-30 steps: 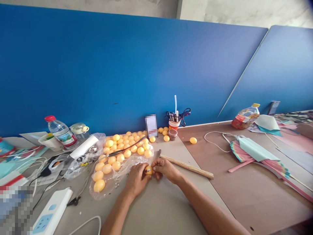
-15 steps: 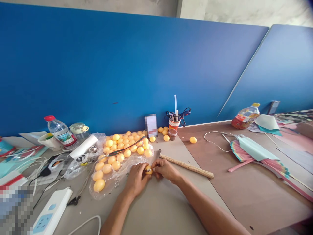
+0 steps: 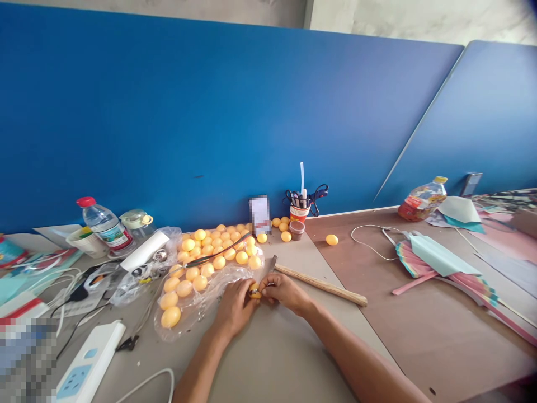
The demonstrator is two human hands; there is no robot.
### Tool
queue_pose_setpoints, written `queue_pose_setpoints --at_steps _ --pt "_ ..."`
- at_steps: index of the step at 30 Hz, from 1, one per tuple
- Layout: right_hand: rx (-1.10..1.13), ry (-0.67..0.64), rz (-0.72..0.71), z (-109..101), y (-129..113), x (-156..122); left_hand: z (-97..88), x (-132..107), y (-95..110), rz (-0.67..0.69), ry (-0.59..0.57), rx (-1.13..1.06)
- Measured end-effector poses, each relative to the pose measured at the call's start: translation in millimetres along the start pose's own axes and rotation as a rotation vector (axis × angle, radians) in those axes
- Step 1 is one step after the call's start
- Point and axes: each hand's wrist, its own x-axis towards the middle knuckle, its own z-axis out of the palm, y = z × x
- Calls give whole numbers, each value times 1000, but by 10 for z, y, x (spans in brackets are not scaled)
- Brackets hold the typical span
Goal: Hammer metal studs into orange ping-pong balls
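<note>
Both of my hands meet on the grey table around one orange ball (image 3: 254,290) that has a dark and shiny mark on it. My left hand (image 3: 235,305) grips the ball from the left with curled fingers. My right hand (image 3: 284,291) pinches it from the right. Just behind the hands lies a clear plastic bag (image 3: 201,296) heaped with several orange balls (image 3: 210,254). A wooden stick with a metal blade end (image 3: 319,284) lies right behind my right hand.
A water bottle (image 3: 103,225), cups, cables and a white power strip (image 3: 88,364) crowd the left. A red cup with scissors (image 3: 299,211) stands at the blue partition. A loose ball (image 3: 331,239), a white cord, coloured paper (image 3: 436,257) and an oil bottle (image 3: 422,200) lie on the right.
The hands have barely shifted; the ball has turned a little between the fingers and sits slightly more covered.
</note>
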Motion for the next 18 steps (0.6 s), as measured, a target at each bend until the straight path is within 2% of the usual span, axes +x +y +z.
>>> queue_pose_setpoints --at_steps 9,18 --pt "-90 23 71 35 -27 -12 27 -10 -52 -5 1 -5" --pt "-146 47 61 46 -35 -21 27 -1 -55 -6 -3 -12"
